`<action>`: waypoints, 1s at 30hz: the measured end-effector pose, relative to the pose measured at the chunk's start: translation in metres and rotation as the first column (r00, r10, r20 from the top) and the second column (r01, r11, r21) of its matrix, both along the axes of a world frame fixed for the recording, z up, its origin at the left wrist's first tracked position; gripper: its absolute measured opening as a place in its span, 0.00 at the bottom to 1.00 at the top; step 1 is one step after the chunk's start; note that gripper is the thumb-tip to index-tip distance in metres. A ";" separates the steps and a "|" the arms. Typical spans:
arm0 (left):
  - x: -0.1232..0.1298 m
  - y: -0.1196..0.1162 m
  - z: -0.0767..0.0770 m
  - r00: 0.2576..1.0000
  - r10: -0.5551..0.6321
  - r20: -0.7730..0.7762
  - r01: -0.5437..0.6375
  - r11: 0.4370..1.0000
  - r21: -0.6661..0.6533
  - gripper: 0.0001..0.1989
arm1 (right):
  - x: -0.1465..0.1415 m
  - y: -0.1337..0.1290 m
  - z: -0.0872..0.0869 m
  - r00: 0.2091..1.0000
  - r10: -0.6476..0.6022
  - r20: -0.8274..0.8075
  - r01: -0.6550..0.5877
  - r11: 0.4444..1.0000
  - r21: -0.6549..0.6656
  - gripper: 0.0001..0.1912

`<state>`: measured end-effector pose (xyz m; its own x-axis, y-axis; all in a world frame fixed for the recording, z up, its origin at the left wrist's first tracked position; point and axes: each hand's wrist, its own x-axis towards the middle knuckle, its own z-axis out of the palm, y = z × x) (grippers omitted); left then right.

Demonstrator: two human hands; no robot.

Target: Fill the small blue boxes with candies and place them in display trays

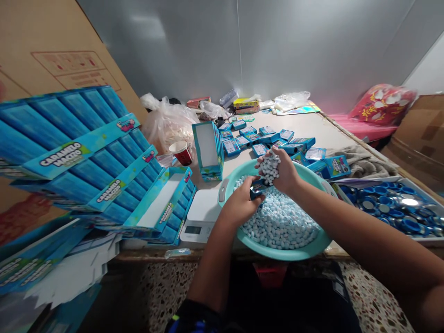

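Observation:
A turquoise basin (277,253) heaped with small pale blue and white candies (282,224) stands in front of me at the table edge. My left hand (244,201), over the basin's left side, is closed around a small dark blue tin (258,188); its opening is hard to make out. Just above the tin, my right hand (286,172) is cupped around a handful of the same candies (269,167), tilted toward the tin. My fingers partly hide both the tin and the handful.
A white kitchen scale (204,208) sits left of the basin, beside stacked blue display boxes (114,171). Behind are a red paper cup (182,152) and scattered blue packets (260,136). At right, a white tray (385,181) holds many blue tins (388,206).

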<state>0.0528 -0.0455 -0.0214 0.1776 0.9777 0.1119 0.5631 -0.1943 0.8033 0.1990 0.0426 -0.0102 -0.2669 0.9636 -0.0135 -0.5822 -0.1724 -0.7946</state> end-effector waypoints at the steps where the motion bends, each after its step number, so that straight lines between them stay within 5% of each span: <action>1: 0.000 0.000 0.000 1.000 0.026 0.004 -0.026 1.000 0.007 0.28 | -0.001 0.000 0.000 1.000 0.001 -0.008 -0.001 1.000 -0.001 0.21; 5: 0.000 0.000 -0.002 0.990 0.135 0.044 -0.137 0.990 0.035 0.28 | -0.003 0.001 -0.003 0.999 0.004 -0.047 -0.004 1.000 0.006 0.22; 12: 0.000 0.000 0.000 1.000 0.015 -0.010 -0.014 0.999 0.036 0.26 | 0.000 0.000 -0.003 0.996 -0.067 -0.063 0.068 0.998 0.015 0.20; 30: 0.001 -0.001 0.001 0.998 0.046 -0.035 -0.046 0.999 0.003 0.28 | -0.001 -0.009 0.007 0.998 0.028 0.059 -0.031 0.998 0.056 0.17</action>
<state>0.0541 -0.0469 -0.0203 0.1366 0.9846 0.1090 0.5989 -0.1698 0.7826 0.1976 0.0339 -0.0032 -0.2958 0.9549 0.0246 -0.5303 -0.1427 -0.8357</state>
